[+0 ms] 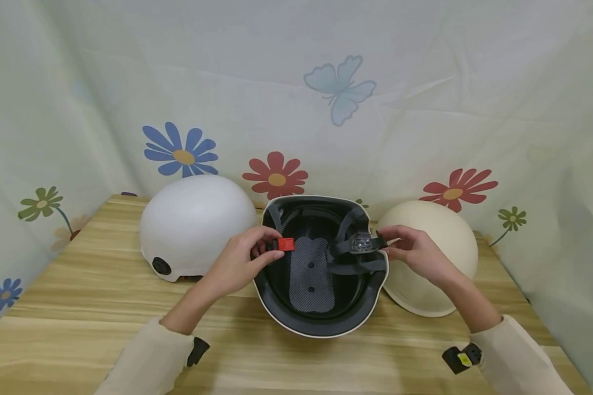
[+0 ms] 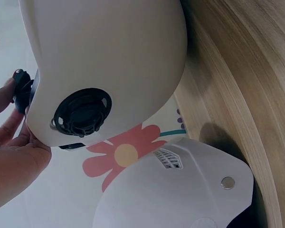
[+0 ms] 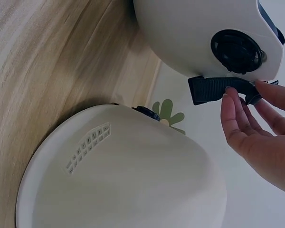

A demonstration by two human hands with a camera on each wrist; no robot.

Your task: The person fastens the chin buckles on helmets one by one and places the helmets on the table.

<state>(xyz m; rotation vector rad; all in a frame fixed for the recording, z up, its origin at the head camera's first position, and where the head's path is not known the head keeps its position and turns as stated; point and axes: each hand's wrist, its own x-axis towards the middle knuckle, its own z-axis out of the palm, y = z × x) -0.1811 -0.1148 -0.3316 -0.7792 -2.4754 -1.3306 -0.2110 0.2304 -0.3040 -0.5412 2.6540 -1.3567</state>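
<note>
An upturned helmet (image 1: 321,328) with a dark lining lies in the middle of the table, its padded inside facing up. My left hand (image 1: 237,258) pinches a black buckle piece with a red tab (image 1: 286,244) over the helmet's left rim. Between the thumb and fingers of my right hand (image 1: 417,251) is the end of a dark chin strap (image 3: 211,90), at the right rim. Beside that grip, a clear buckle part (image 1: 361,243) sits on the strap. The left wrist view shows the helmet's outer shell (image 2: 123,52) with a round black vent (image 2: 83,111).
To the left stands a white helmet (image 1: 197,225), dome up. A cream helmet (image 1: 432,263) rests dome up on the right, partly behind my right hand. All are on a wood-grain table (image 1: 104,307), with a flower-patterned curtain (image 1: 286,82) behind it.
</note>
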